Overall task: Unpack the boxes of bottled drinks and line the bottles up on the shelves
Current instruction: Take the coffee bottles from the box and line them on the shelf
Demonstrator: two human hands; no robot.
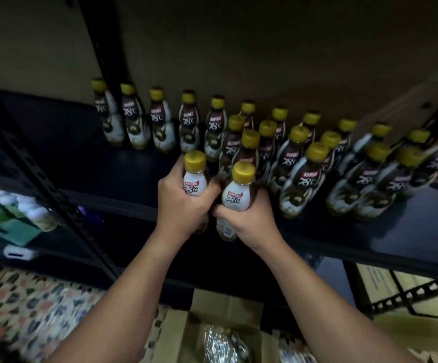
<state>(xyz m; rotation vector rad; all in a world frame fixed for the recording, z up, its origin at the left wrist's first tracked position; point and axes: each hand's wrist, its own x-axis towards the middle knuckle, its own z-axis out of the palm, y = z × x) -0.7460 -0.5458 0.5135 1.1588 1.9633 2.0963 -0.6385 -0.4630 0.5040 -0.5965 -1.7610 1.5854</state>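
Gripping one bottle each, both hands are held just above the front edge of the dark shelf. The left hand is wrapped round a yellow-capped bottle, its fingers curled tight about the body below the white label. The right hand is closed round a second bottle of the same kind, just to the right of the first, and the two hands are touching between the bottles. Both bottles are held upright, their lower ends over the shelf's front edge. Behind them on the shelf, rows of matching bottles are lined up, a single row at the back left and deeper rows to the right. Below the shelf's front edge, an opened cardboard box with crumpled plastic wrap inside is seen on the patterned floor.
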